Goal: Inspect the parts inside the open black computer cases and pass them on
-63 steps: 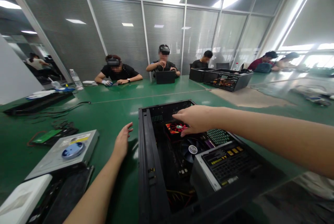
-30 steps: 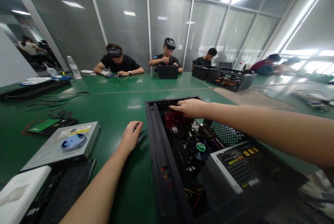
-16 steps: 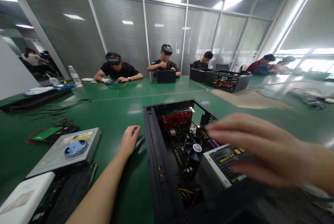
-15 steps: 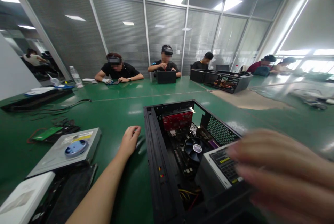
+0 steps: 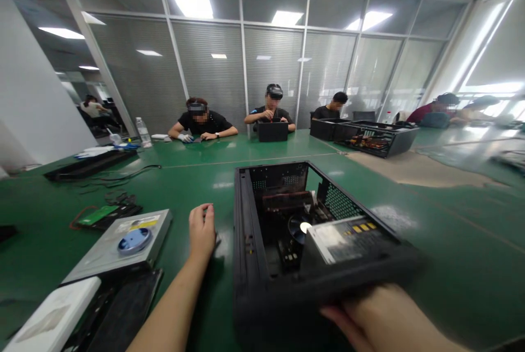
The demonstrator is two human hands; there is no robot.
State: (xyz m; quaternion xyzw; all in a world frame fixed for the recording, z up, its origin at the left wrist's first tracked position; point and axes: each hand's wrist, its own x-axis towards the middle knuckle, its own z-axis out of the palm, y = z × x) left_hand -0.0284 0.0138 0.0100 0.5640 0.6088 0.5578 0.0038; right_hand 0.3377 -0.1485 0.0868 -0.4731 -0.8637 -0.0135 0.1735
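A black computer case (image 5: 262, 286) with its side off lies before me, its near end tilted up off the green table. Inside show a boxy power supply (image 5: 348, 237), a dark cooling fan (image 5: 297, 228) and a card (image 5: 287, 200) at the far end. My right hand (image 5: 369, 308) grips the near lower edge of the case; the frame hides most of its fingers. Left of the case, my left hand (image 5: 202, 232) rests on the table, apart from it, with fingers curled together and nothing visible in them.
At left lie an optical drive (image 5: 110, 248) with a blue round piece (image 5: 134, 241) on it, a white box (image 5: 57, 314) and a green circuit board (image 5: 100, 214). Several people sit across the table. More open cases (image 5: 373, 139) stand at back right.
My right hand has come down from above the power supply to the near edge of the case, and that end has risen. My left hand stays by the case. The view has shifted.
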